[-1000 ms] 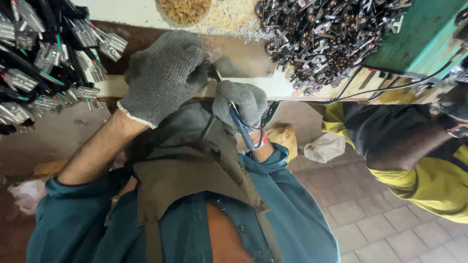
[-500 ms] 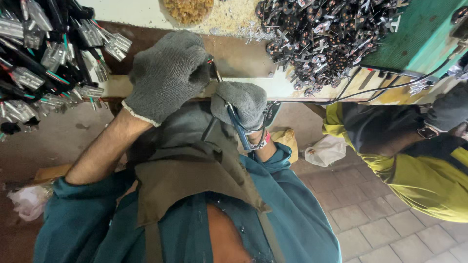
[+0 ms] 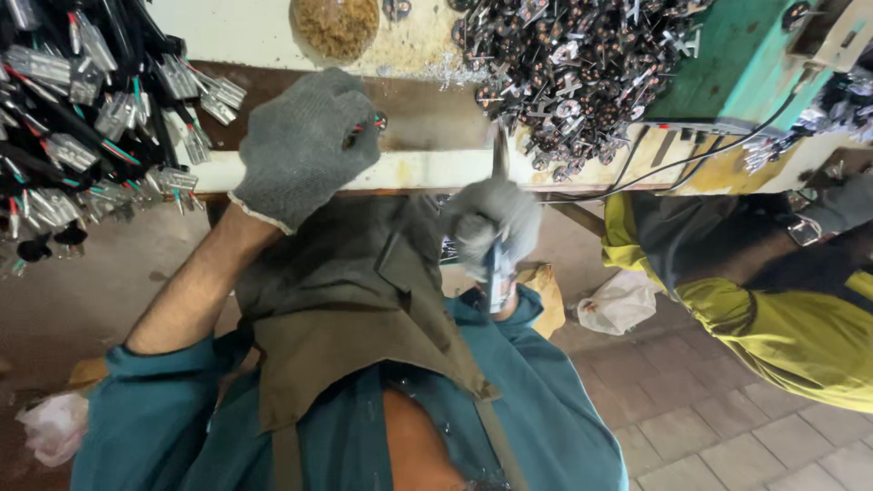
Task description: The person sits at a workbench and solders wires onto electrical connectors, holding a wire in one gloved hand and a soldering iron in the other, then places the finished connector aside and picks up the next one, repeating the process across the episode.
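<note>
Grey-gloved left hand pinches wires between fingertips.

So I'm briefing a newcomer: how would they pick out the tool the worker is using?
Start at the pale bench edge running across the picture. Just below its middle, the gloved right hand grips pliers, their tip pointing up at the edge. Unlike the wire bundles at left, they are one slim metal tool.

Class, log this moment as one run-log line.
left hand: gloved, pinching wired piece at bench edge | right hand: gloved, gripping pliers upright | heap of metal terminals behind
</note>
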